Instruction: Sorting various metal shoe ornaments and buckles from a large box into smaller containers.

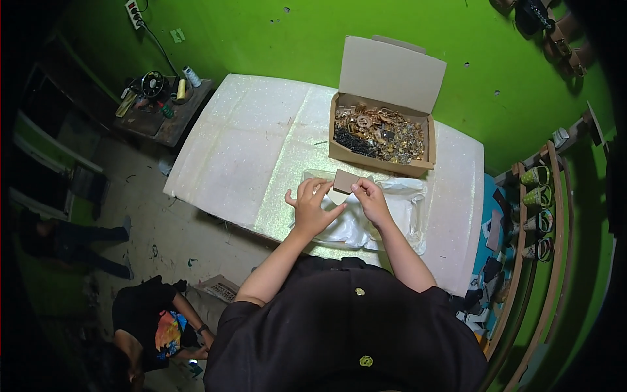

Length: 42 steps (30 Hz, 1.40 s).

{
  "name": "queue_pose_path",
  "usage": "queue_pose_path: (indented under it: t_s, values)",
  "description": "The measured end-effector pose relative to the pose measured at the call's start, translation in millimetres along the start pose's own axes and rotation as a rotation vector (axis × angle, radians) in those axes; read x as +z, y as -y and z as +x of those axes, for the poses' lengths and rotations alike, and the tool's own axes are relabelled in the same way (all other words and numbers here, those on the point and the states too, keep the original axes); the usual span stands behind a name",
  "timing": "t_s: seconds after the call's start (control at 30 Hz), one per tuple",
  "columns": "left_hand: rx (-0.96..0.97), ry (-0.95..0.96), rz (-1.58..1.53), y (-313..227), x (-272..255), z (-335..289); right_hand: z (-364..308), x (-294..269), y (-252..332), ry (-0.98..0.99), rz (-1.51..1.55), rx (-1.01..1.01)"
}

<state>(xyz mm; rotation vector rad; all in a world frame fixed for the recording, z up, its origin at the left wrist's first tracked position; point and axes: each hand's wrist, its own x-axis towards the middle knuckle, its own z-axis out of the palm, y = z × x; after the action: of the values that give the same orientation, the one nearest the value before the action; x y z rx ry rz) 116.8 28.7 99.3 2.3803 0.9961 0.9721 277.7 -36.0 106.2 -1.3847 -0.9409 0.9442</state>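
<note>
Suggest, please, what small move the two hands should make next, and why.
Perhaps lower the flat brown piece onto the crumpled white lining: the right hand pinches one edge, the left hand is near the opposite edge, and the lining spreads between the hands.

Workshop, thread spools [181, 89], racked footwear [539, 197], boxed metallic trimmings [398, 140], floor scraps [155, 250]

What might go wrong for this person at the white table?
Possible trouble, going by this view:
1. The flat brown piece is pinched near one edge by the right hand, so it might slip or twist.
2. The crumpled white lining lies right under the hands and could snag on fingers.
3. The open cardboard box stands just beyond, full of small loose pieces; a bump might scatter some.
</note>
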Motion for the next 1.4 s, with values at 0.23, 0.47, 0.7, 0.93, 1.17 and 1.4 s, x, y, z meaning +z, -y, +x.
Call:
queue_pose_path:
  t_s: [0.23,0.47,0.7,0.93,1.17,1.4]
  values:
    - [-0.138,-0.083,0.131,-0.5,-2.9,-23.8,-7.5,3.5,-7.8,-0.03,-0.422,0.026]
    - [-0.397,0.116,0.299,3.6,-13.8,-37.4,-33.7,-21.2,-15.1,-0.057,-0.88,-0.183]
    - [-0.376,0.184,0.435,9.4,5.7,3.5,-43.5,-27.7,-2.1,-0.007,-0.953,-0.137]
    - [-0.402,0.196,0.508,22.9,16.3,-1.1,-54.4,-37.0,-1.4,-0.045,-0.9,-0.111]
    - [-0.411,0.329,0.511,31.8,20.0,4.9,-45.0,-18.0,-1.5,-0.02,-0.882,-0.096]
    - [-0.346,0.285,0.449,39.1,12.8,5.6,-23.6,16.6,-7.0,-0.092,-0.958,-0.023]
